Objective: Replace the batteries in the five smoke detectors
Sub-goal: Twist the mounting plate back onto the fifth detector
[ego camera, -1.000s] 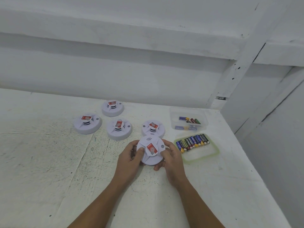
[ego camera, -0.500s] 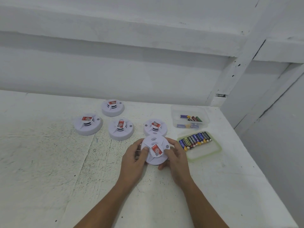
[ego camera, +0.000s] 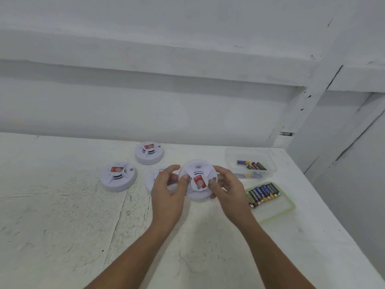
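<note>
Both my hands hold a round white smoke detector (ego camera: 198, 180) with a red label, lifted a little off the table and tilted toward me. My left hand (ego camera: 168, 190) grips its left rim, thumb on top. My right hand (ego camera: 227, 188) grips its right rim, thumb near the label. Two more detectors stand on the table at the left (ego camera: 118, 176) and at the back (ego camera: 149, 153). A third detector (ego camera: 155, 178) shows partly behind my left hand. A fourth one is hidden behind the held detector.
A green-rimmed lid (ego camera: 279, 211) at the right holds a row of several batteries (ego camera: 263, 193). Behind it stands a clear tub (ego camera: 270, 161) with a few batteries inside. The white table (ego camera: 62, 226) meets a wall at the back and ends at the right edge.
Both hands have lifted the detector off the table and turned it, so its red label now points toward me. The camera has moved closer.
</note>
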Demonstrator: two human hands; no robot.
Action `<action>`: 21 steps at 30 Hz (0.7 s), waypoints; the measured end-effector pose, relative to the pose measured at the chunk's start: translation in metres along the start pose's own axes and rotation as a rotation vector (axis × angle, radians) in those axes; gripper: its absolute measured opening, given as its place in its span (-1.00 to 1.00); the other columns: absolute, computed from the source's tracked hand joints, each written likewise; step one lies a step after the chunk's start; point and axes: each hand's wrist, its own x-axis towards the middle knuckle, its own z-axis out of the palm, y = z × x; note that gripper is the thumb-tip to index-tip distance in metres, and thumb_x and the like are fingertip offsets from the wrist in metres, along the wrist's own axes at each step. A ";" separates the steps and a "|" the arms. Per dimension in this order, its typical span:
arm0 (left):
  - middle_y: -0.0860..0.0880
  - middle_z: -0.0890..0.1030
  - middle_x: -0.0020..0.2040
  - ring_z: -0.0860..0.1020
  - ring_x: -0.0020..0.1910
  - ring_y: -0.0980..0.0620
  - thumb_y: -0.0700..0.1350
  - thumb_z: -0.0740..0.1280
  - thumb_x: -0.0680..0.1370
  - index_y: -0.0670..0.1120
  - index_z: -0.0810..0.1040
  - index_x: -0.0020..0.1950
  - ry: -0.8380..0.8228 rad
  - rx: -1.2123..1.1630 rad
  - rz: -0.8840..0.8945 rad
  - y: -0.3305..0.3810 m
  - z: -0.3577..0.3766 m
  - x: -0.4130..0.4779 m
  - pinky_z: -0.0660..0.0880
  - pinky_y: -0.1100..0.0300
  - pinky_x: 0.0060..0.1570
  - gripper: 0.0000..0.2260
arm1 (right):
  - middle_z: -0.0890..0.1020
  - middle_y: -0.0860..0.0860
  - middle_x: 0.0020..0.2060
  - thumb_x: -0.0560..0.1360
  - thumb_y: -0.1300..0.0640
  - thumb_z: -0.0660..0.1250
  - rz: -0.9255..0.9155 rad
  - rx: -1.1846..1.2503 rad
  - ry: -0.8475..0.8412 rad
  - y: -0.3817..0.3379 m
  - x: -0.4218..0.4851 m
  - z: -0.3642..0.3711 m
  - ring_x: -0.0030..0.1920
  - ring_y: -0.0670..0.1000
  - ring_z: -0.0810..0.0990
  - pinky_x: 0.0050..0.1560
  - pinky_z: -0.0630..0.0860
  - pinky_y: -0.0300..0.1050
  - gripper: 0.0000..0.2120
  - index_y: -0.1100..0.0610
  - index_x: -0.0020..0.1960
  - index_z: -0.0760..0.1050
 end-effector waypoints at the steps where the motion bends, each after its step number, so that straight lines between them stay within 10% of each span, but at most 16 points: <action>1: 0.05 0.59 -0.11 0.57 -0.07 0.13 -0.01 0.38 0.53 0.15 0.53 0.09 0.007 -0.006 0.000 0.007 0.001 0.014 0.60 0.00 -0.06 -0.84 | 0.65 -0.07 -0.03 0.52 0.18 0.32 -0.001 -0.034 0.001 -0.004 0.014 0.001 -0.08 -0.03 0.63 -0.19 0.62 -0.11 -0.75 -0.08 0.14 0.50; 16: -0.10 0.63 -0.24 0.65 -0.24 -0.16 -0.14 0.46 0.44 -0.16 0.58 -0.11 -0.017 0.195 -0.318 -0.017 0.047 0.162 0.63 -0.13 -0.17 -0.87 | 0.63 0.25 -0.09 0.47 0.20 0.31 0.213 -0.586 -0.159 0.002 0.173 0.025 -0.14 0.16 0.59 -0.19 0.46 -0.03 -0.78 0.36 -0.02 0.54; 21: -0.20 0.66 -0.23 0.66 -0.25 -0.17 -0.27 0.44 0.39 -0.22 0.61 0.02 -0.082 0.329 -0.369 -0.028 0.053 0.171 0.63 -0.05 -0.12 -0.79 | 0.44 0.08 -0.37 0.47 0.18 0.28 0.297 -0.665 -0.222 0.018 0.189 0.027 -0.35 0.06 0.42 -0.37 0.27 -0.15 -0.79 0.18 -0.31 0.35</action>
